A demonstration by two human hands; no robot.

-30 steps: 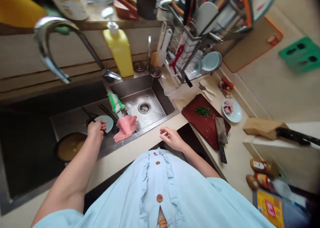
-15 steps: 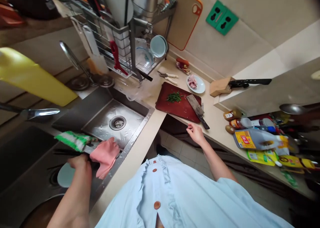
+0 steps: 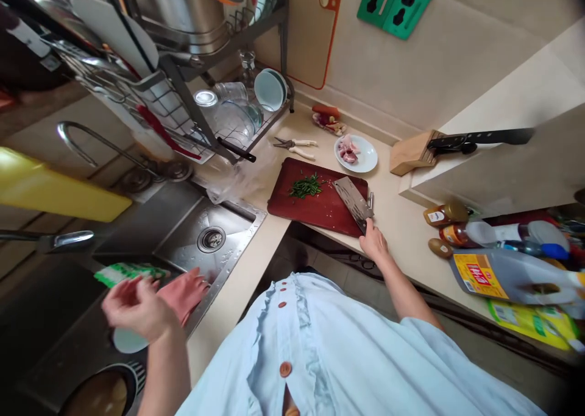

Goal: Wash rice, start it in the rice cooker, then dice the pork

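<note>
My right hand is closed around the handle of a cleaver, whose wide blade rests on the right part of a red-brown cutting board. Chopped green vegetable pieces lie in a small heap left of the blade. Over the sink divider, my left hand is raised with loosely curled fingers and nothing visible in it. Close by it are a pink rubber glove and a green and white packet. A pale bowl sits below this hand, partly covered by it.
Behind the board are kitchen shears and a white plate of raw meat. A knife block stands at right, with bottles and a brown egg-shaped item nearby. The dish rack rises over the counter.
My right hand has reached forward and taken the cleaver's handle. My left hand has lifted away from the bowl. The view has shifted slightly closer to the board.
</note>
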